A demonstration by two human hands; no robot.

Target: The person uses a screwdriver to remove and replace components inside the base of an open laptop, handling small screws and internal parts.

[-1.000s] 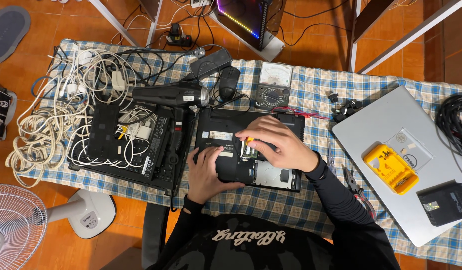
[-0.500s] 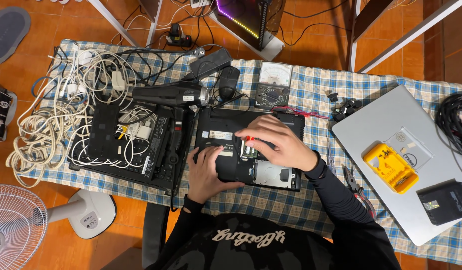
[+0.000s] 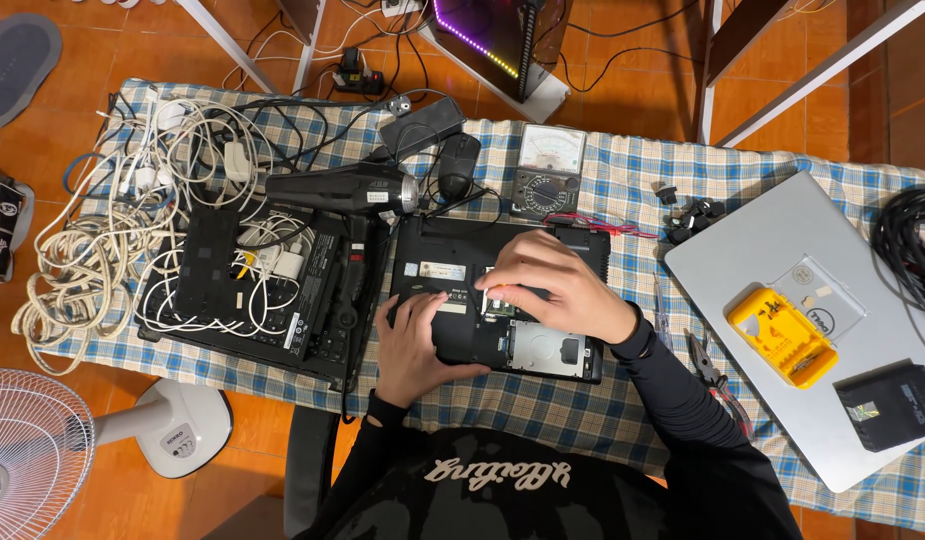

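Both hands sit on the opened black laptop (image 3: 453, 262), which lies bottom-up at the middle of the table (image 3: 623, 170) with its long axis running along the near edge. My right hand (image 3: 558, 285) is curled shut over the open bay in the middle of the base, fingertips pinching a small tool with a red-and-yellow tip; I cannot tell what kind of tool it is. My left hand (image 3: 418, 340) lies flat and open on the near-left part of the base, fingers spread, pressing it down and gripping nothing. The bay is directly under the right fingertips, so the right hand is the nearer one; the left is just beside it, toward the near edge. A silver drive (image 3: 550, 352) shows in the near-right corner of the base.

A white rectangular label (image 3: 442, 271) sits on the base just left of the right hand. Beside the laptop on the left lies a second black laptop (image 3: 223, 300), heaped with white cables and bearing a white label strip at its right edge. A black hair dryer (image 3: 348, 190) lies across the far edge of both. Behind the laptop stands a grey meter (image 3: 549, 170) with a white dial. At the right end rests a closed silver laptop (image 3: 783, 290) carrying a yellow case (image 3: 783, 337) and a black box (image 3: 893, 405) with a small label.
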